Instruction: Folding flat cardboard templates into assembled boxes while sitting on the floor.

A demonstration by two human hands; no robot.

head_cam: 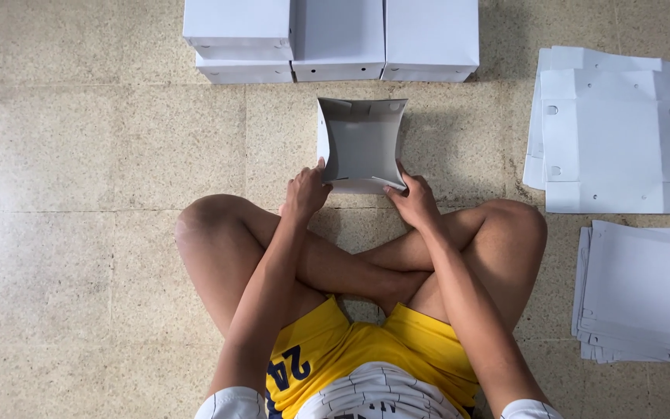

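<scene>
A half-folded white cardboard box (362,143) stands on the tiled floor in front of my crossed legs, its side walls raised and its inside open toward me. My left hand (304,192) grips its near left corner. My right hand (412,198) grips its near right corner, fingers on the front edge. Both hands hold the box at its near end.
Three finished white boxes (335,39) sit in a row at the top, with one more stacked at the left. A pile of flat die-cut cardboard sheets (610,128) lies at the right, and a second smaller pile of sheets (637,291) below it.
</scene>
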